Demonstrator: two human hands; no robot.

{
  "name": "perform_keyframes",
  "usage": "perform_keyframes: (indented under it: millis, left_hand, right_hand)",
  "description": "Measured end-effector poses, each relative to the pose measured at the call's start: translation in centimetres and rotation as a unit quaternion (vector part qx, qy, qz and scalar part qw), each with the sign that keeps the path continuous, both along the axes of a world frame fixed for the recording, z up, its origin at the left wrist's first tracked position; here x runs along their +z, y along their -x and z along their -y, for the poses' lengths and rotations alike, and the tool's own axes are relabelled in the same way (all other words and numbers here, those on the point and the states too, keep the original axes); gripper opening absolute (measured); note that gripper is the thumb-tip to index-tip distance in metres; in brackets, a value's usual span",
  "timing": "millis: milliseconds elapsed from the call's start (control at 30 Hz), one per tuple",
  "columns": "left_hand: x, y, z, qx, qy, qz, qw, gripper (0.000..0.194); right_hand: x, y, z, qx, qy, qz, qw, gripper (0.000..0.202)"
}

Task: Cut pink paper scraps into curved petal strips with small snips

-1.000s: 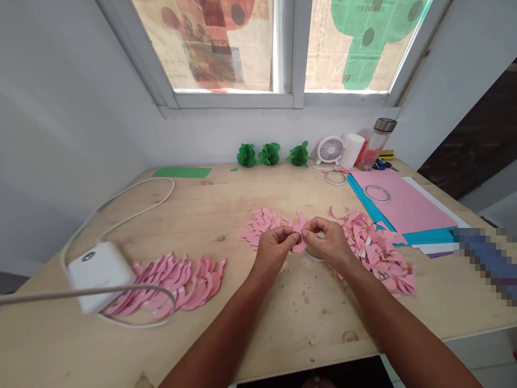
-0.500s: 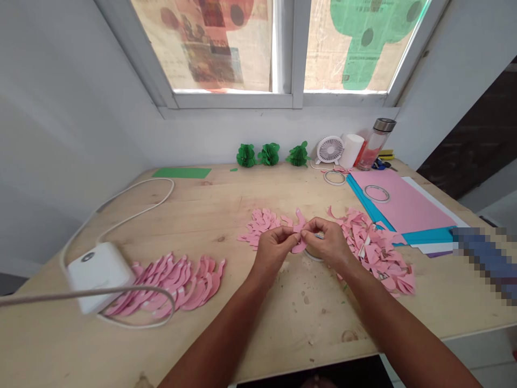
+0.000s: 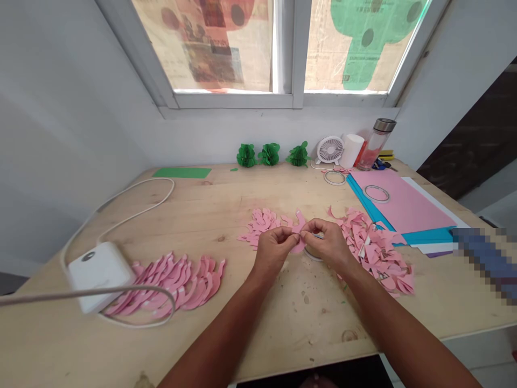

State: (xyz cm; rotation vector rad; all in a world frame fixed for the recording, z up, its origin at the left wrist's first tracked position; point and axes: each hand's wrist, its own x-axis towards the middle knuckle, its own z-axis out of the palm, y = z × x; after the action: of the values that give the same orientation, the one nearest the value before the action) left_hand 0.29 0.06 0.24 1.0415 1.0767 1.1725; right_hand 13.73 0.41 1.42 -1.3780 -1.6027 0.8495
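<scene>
Over the middle of the wooden table [image 3: 258, 188], my left hand [image 3: 273, 250] and my right hand [image 3: 328, 241] meet with thumbs and fingers pinched together. Between them they hold a curved pink paper cutout [image 3: 299, 221], its upper end pointing away from me. Partly hidden under my right hand lies a roll of tape [image 3: 314, 255]. Small pink paper pieces [image 3: 260, 222] are heaped just beyond my left hand. A larger pile of pink paper scraps [image 3: 377, 250] sits to the right of my right hand.
Curved pink cutouts [image 3: 181, 283] lie at left beside a white box-shaped device [image 3: 99, 275] with a cable. Green paper ornaments [image 3: 269, 154], a small fan [image 3: 330, 149] and a bottle [image 3: 375, 145] line the back. Coloured sheets [image 3: 407, 202] and tape rings [image 3: 335, 178] are at right.
</scene>
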Motion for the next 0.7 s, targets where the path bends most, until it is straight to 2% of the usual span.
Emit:
perform_keyframes:
  millis: [500, 700]
  left_hand:
    - [-0.3, 0.0, -0.1, 0.032, -0.006, -0.018, 0.999, 0.011]
    - [-0.2, 0.1, -0.1, 0.039, 0.000, -0.002, 0.999, 0.010]
  right_hand:
    - [-0.4, 0.1, 0.1, -0.010, 0.018, -0.030, 0.999, 0.018]
    - [-1.0, -0.5, -0.4, -0.037, 0.014, -0.027, 0.999, 0.020]
